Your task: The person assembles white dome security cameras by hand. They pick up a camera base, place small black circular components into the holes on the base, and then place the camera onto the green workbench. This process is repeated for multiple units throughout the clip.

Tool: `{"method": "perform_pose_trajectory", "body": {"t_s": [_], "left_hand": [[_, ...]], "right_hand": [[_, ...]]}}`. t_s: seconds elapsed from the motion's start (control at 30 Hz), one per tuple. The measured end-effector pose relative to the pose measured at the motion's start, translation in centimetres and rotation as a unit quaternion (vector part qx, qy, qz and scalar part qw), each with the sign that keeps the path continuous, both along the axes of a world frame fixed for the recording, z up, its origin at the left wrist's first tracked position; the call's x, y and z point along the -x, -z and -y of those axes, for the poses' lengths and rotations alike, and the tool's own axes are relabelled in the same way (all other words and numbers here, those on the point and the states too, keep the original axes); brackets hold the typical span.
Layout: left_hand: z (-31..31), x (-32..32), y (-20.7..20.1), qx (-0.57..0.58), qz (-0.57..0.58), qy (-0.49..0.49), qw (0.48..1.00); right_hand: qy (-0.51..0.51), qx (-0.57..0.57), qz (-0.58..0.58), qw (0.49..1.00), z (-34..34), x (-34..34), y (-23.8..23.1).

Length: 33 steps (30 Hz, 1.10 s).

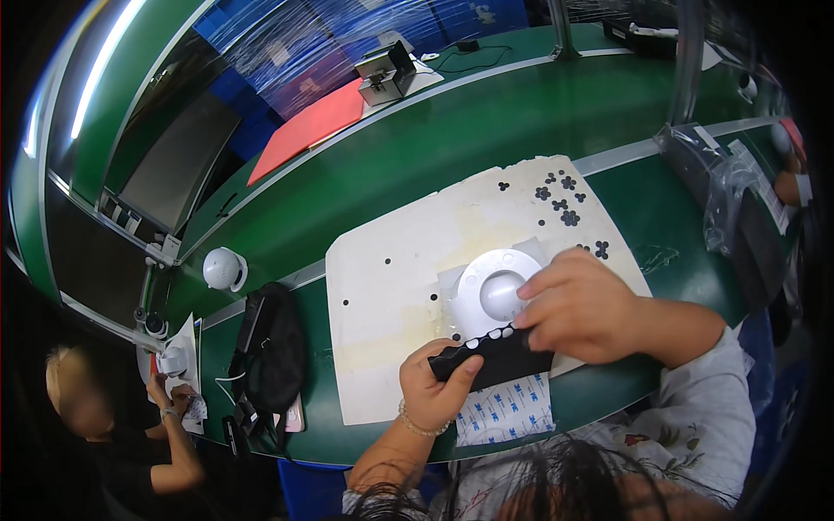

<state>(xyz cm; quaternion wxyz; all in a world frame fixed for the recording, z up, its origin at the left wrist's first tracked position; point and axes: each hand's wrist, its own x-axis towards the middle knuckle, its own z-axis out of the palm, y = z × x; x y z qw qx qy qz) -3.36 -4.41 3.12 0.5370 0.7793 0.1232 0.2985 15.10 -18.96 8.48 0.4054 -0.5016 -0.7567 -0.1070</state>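
My left hand (439, 382) grips a strip of black foam sheet (499, 358) by its left end, thumb on the near face. Along the sheet's scalloped upper edge runs a row of white round spots. My right hand (578, 304) has its fingers curled at the sheet's right end, close beside a white round plastic base (504, 291) with a domed centre. Whatever is between those fingertips, if anything, is too small or hidden to make out. The base lies on a piece of clear film on a pale cardboard sheet (373, 365).
Small black round pads (569, 219) lie scattered on the cardboard. A printed liner sheet (506, 412) sits under the foam. Left are a black bag (269, 347) and a white round camera (224, 269). A co-worker sits far left; plastic-wrapped material (725, 200) lies right.
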Motion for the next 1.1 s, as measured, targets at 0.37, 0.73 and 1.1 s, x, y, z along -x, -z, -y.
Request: {"method": "perform_pose_trajectory", "body": {"t_s": [0.37,0.73,1.1], "left_hand": [[0.4,-0.2,-0.9,0.013,-0.025,-0.009,1.0],[0.6,-0.7,-0.8,-0.083,0.055,0.053,0.994],[1.0,-1.3,-1.3,-0.284,0.064,-0.033,0.956]], "right_hand": [[-0.035,0.022,-0.046,0.998,0.3,-0.2,0.3],[-0.065,0.003,-0.097,0.993,-1.7,2.8,0.6],[0.039,-0.018,-0.09,0.995,-0.9,0.9,1.8]]}}
